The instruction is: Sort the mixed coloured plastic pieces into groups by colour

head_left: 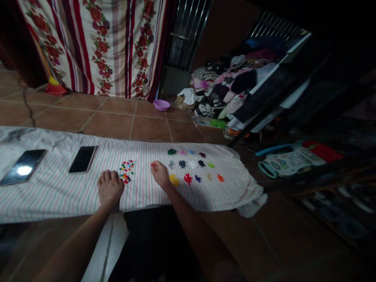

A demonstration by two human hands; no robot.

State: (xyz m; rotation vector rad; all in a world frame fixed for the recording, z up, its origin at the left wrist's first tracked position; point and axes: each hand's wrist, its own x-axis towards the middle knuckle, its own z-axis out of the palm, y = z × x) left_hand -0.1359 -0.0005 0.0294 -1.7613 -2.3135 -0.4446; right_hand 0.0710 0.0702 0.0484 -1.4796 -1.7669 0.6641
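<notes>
My right hand (160,173) is raised over the striped cloth (143,196), pinching a small red piece (152,165) between thumb and fingertips. Beside the mixed pile of small coloured pieces (127,170) rests my left hand (111,188), palm down on the cloth, its fingers holding nothing. To the right, pieces lie in several small heaps by colour: a yellow heap (174,180) just by my right wrist, a red heap (188,178), a dark green heap (171,151), a white heap (193,164) and an orange heap (220,178), among others. The pieces are too small to name by kind.
Left on the cloth lie a phone (83,159) and a larger dark-screened device (23,166). Beyond, on the tiled floor, are a purple basin (161,105), a red dustpan (56,89) and a heap of clothes (226,84). A floral curtain (117,47) hangs behind.
</notes>
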